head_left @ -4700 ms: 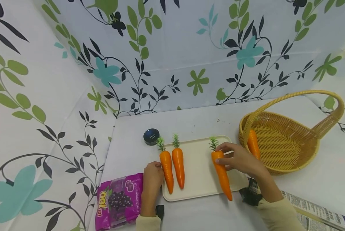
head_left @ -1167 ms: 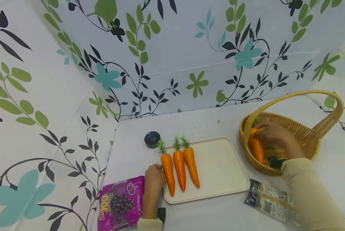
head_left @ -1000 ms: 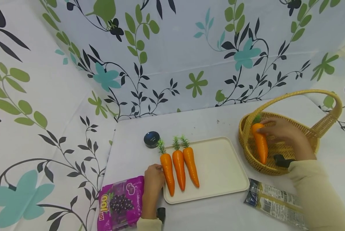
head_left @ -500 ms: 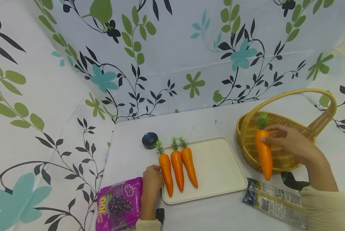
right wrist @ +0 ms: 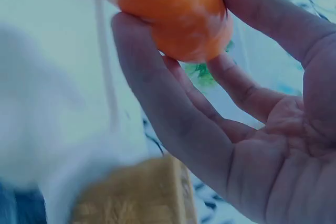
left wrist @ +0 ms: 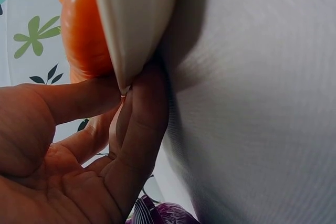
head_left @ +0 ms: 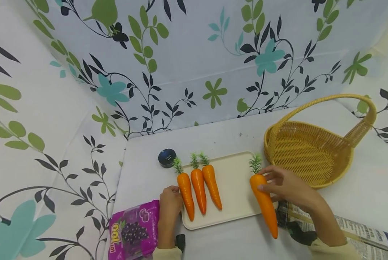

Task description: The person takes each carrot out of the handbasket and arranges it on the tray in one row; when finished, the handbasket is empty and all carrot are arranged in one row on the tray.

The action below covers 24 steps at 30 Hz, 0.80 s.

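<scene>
My right hand (head_left: 286, 186) grips a carrot (head_left: 264, 202) by its thick upper part, over the right end of a cream tray (head_left: 234, 187). In the right wrist view, thumb and fingers curl round the carrot (right wrist: 178, 14). Three more carrots lie side by side at the tray's left end, the outermost carrot (head_left: 185, 195) along its edge. My left hand (head_left: 170, 202) is at that left edge; in the left wrist view its thumb and fingers pinch the tray's rim (left wrist: 131, 40) close to a carrot (left wrist: 86, 30).
A wicker basket (head_left: 302, 155) with a tall handle stands right of the tray. A purple grape-printed bag (head_left: 133, 229) lies left of my left wrist. Behind the tray sits a round dark container (head_left: 166, 157). A printed plastic packet (head_left: 359, 231) lies under my right forearm.
My right hand has lifted a carrot out of the basket and brought it left over the tray. Earlier it set another carrot beside the two at left. The left hand stays at the rim.
</scene>
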Each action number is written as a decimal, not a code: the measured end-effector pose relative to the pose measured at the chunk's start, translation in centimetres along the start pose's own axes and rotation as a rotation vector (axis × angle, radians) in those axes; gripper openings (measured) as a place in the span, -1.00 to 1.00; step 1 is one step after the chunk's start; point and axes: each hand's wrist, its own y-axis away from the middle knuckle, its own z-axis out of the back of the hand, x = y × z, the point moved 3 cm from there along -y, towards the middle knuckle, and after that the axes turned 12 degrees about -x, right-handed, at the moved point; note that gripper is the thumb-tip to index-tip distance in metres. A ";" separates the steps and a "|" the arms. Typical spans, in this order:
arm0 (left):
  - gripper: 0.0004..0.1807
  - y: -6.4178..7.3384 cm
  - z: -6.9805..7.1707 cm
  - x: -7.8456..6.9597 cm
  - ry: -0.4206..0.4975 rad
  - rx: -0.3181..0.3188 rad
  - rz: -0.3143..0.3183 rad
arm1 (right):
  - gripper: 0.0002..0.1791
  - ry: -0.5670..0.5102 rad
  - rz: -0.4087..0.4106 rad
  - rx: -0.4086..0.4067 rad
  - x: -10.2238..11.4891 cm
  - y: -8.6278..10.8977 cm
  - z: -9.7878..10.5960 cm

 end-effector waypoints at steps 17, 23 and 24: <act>-0.63 0.2 0.2 -0.2 0.015 -0.007 -0.004 | -0.53 0.043 -0.052 -0.003 0.5 -9.7 -7.3; -0.64 0.1 0.3 -0.1 0.003 -0.006 0.004 | -0.56 0.075 -0.100 -0.006 -0.8 -11.6 -9.0; -0.64 0.1 0.3 -0.1 -0.001 -0.013 0.000 | -0.57 0.082 -0.094 -0.009 -0.9 -11.8 -9.3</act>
